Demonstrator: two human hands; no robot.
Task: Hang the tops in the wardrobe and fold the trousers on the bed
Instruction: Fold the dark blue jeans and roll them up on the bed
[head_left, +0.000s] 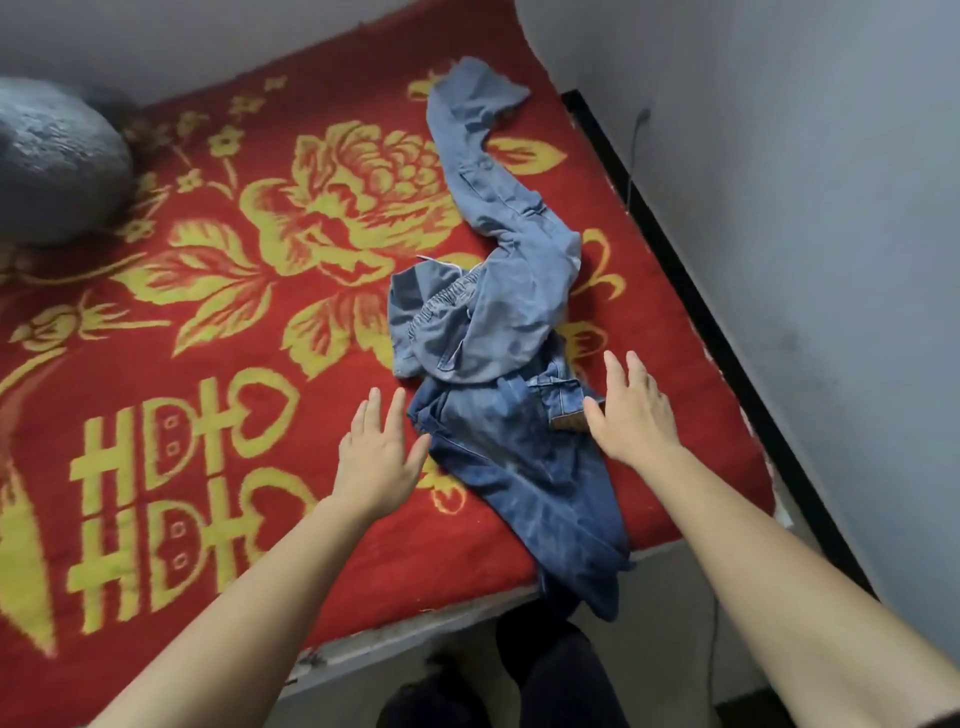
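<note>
Two pairs of denim trousers lie crumpled on the red bed cover (208, 364). The dark blue pair (524, 483) lies nearest me, one leg hanging over the bed's front edge. The lighter blue pair (498, 291) lies partly on top of it, one leg stretching toward the far wall. My left hand (376, 457) hovers flat with straight fingers just left of the dark pair's waist. My right hand (631, 410) is spread open at the right side of that waist, near a back pocket. Neither hand holds anything.
The cover bears a yellow flower pattern. A grey pillow (57, 161) sits at the bed's far left. A grey wall (805, 208) runs close along the right side, with a black bed frame edge (691, 291) and a thin cable beside it. My dark-clothed legs stand at the bed's foot.
</note>
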